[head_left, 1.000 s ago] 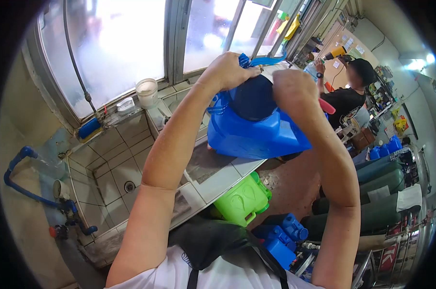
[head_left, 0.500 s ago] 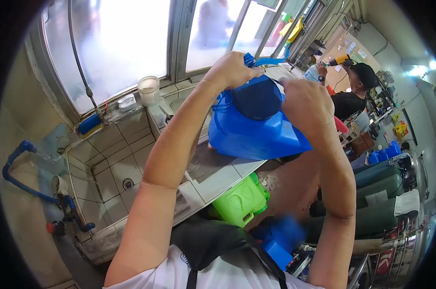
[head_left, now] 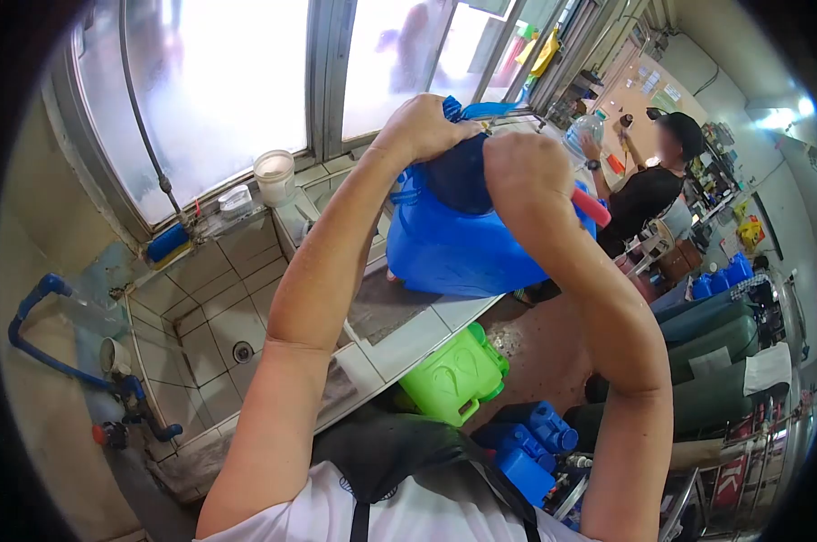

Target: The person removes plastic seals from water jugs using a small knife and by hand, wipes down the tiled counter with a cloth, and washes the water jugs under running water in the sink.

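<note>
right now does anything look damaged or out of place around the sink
The wall by the blue pipe looks worn: a grey-blue patch interrupts the beige. It may be peeling or stained; I can't tell which.

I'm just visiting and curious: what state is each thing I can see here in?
Left hand: gripping the container's top.
Right hand: curled at the lid's edge, blurred; grip unclear.
Blue container: resting on the ledge; fullness unclear.
Dark blue lid: on the container.
Blue strip: loose beyond the left hand.
White bucket: upright.
Sink drain: uncovered.
Green jug: below the ledge; fullness unclear.
Clear bottle: held by a co-worker.
</note>
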Demonstrator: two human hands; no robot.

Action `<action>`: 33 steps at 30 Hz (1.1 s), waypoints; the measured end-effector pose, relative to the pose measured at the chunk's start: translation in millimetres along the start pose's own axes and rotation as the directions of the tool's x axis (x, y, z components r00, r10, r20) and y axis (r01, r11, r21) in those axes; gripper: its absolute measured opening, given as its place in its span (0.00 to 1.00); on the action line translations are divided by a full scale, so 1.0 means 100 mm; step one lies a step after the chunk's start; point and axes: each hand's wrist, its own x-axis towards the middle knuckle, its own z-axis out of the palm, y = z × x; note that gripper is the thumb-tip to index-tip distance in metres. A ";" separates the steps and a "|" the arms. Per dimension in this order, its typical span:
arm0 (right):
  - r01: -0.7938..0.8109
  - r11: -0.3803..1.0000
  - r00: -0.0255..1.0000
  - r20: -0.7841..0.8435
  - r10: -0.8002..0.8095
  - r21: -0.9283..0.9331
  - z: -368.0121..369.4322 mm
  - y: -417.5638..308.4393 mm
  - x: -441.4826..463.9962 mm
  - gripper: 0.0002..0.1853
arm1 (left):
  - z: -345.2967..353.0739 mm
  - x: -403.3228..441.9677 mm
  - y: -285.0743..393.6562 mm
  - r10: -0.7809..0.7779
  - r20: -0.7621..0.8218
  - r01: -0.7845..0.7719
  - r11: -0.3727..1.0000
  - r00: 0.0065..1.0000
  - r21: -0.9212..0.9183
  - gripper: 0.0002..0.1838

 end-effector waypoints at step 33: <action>-0.027 0.674 0.969 0.185 -0.163 0.738 0.86 1.50 0.05 0.22 | -0.11 0.18 0.08 -0.051 0.177 0.049 0.999 0.983 0.016 0.23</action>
